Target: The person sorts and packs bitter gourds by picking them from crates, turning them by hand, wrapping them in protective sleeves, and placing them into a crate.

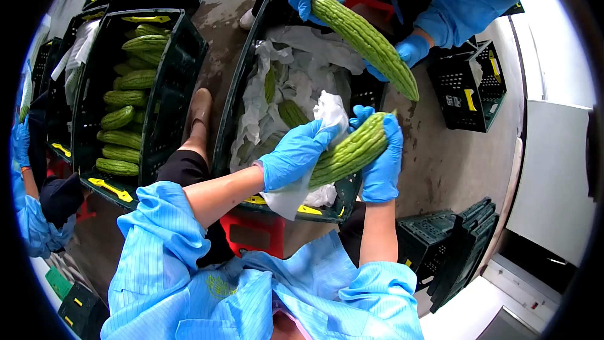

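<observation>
Bright blue left glove point(292, 158) and matching right glove point(385, 170), gourd point(349, 155) streaked in lighter and darker green, white paper point(330, 109), light blue shirt point(157, 271) with fine stripes and yellow-green motif point(221, 286), dark green crates point(173, 91) with yellow handles point(111, 190), red stool point(275, 236), grey floor point(443, 157) blotched darker.

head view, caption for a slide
Gloved left hand holding white wrap, right hand gripping a bitter melon, above a dark crate.
</observation>
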A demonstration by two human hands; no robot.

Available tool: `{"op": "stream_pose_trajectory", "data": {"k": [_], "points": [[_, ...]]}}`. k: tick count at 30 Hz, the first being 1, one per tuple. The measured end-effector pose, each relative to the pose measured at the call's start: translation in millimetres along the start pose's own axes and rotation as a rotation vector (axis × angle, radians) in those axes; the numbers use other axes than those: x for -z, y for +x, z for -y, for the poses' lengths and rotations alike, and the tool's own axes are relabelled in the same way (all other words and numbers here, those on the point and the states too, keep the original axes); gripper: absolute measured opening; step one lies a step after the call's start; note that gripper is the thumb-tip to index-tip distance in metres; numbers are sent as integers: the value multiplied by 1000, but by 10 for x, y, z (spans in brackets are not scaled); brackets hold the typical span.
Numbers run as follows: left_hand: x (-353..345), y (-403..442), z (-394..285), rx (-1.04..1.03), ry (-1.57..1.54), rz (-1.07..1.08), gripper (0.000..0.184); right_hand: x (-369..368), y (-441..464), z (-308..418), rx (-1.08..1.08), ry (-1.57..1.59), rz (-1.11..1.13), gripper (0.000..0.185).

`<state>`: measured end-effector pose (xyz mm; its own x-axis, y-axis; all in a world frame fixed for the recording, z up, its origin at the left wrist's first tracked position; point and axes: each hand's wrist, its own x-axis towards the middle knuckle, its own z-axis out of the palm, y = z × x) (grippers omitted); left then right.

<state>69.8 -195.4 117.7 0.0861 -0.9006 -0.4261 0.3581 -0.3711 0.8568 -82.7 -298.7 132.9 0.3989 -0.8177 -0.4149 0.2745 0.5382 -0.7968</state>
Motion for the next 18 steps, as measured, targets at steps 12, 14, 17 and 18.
{"op": "stream_pose_trajectory", "data": {"k": [12,14,17,18], "points": [[172,-1,168,-60,1067,150,27,443,-84,594,221,25,-307,51],[236,-27,197,-59,1172,175,24,745,-76,727,194,102,-292,51],[258,-91,317,6,1277,297,25,907,-119,823,305,141,-393,50],[245,-109,338,21,1297,326,26,947,-130,859,332,148,-443,49]]}}
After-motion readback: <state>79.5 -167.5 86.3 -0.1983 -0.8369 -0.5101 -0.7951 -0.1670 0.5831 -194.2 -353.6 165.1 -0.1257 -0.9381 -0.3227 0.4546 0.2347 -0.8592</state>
